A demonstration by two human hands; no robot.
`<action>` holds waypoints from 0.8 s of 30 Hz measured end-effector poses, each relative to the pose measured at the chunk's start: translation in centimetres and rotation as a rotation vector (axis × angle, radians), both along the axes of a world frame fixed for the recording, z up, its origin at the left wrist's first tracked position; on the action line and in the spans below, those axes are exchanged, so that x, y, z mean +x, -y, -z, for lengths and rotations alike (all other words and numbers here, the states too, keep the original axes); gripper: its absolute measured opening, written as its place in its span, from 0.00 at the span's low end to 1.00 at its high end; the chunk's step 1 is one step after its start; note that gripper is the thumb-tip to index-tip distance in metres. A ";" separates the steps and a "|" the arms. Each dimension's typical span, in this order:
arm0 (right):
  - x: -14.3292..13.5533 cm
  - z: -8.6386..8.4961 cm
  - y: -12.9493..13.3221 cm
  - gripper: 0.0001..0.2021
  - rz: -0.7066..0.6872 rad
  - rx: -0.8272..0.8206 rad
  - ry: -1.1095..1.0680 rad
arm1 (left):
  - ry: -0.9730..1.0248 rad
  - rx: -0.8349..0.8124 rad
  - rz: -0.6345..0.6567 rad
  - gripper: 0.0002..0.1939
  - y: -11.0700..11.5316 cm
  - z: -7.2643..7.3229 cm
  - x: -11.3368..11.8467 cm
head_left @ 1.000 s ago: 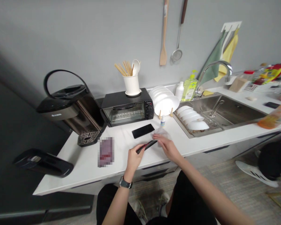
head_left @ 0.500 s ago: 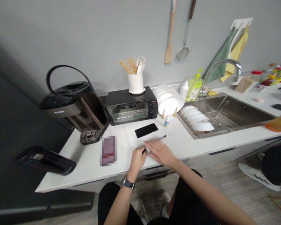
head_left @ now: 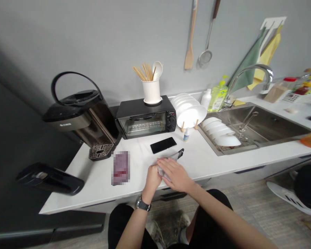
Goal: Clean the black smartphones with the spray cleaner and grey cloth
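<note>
Head view: the left hand (head_left: 153, 177) is curled into a loose fist at the near end of a slim, flat black object (head_left: 181, 153); its fingertips are hidden, so exactly how they grip cannot be told. The right hand (head_left: 176, 174) lies over the object, fingers stretched out side by side, thumb beneath, with a thin pale-grey cloth (head_left: 174, 156) between them. The object's dark far end sticks out beyond the right hand's fingers, above the white countertop (head_left: 197, 162).

Just past both hands lies a black rectangular phone (head_left: 163, 145); farther forward of the right hand stands a small white bottle with a blue label (head_left: 186, 135). Left of the left hand is a blurred-out purple item (head_left: 121, 166). Well to the right of the right hand, white bowls (head_left: 226, 140) stand leaning in a row at the steel sink (head_left: 280, 129).
</note>
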State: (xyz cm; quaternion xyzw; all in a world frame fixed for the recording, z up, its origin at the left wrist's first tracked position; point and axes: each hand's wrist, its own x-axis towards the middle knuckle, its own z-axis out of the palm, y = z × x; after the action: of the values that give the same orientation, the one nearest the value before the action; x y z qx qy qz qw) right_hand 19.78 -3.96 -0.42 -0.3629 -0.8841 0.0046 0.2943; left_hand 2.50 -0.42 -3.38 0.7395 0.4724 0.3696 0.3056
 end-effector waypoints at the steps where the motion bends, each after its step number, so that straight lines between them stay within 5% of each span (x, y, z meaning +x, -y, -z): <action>1: 1.6 0.0 -1.0 0.29 0.046 0.015 0.002 | 0.009 0.001 0.006 0.13 0.1 -0.2 0.1; 4: 5.1 -0.1 -3.5 0.23 0.254 0.003 -0.025 | 0.039 -0.001 0.024 0.15 0.5 -1.0 0.4; 7: 3.7 0.1 -3.1 0.24 0.344 0.001 -0.107 | 0.051 -0.005 0.020 0.15 0.5 -1.1 0.5; 11: -2.2 0.7 0.5 0.37 0.147 -0.008 -0.125 | 0.036 -0.015 0.001 0.14 0.1 -0.3 0.1; 13: -2.8 0.9 1.2 0.40 0.027 0.018 -0.046 | 0.024 -0.019 -0.012 0.14 0.0 -0.1 -0.1; 16: 0.6 0.6 -0.7 0.33 0.057 0.078 0.009 | 0.017 -0.017 -0.017 0.15 0.1 -0.6 0.0; 20: 5.5 -0.2 -4.1 0.19 0.352 0.027 -0.022 | 0.036 -0.017 -0.006 0.15 0.5 -1.5 0.6; 24: 2.1 -0.4 -2.7 0.18 0.355 0.029 -0.144 | 0.051 -0.013 -0.009 0.14 0.3 -1.1 0.6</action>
State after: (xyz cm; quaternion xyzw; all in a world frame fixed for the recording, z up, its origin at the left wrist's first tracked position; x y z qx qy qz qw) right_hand 21.83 -1.25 -0.04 -0.5077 -0.7829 -0.0342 0.3581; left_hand 3.06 -0.68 -2.30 0.7257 0.4702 0.3866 0.3207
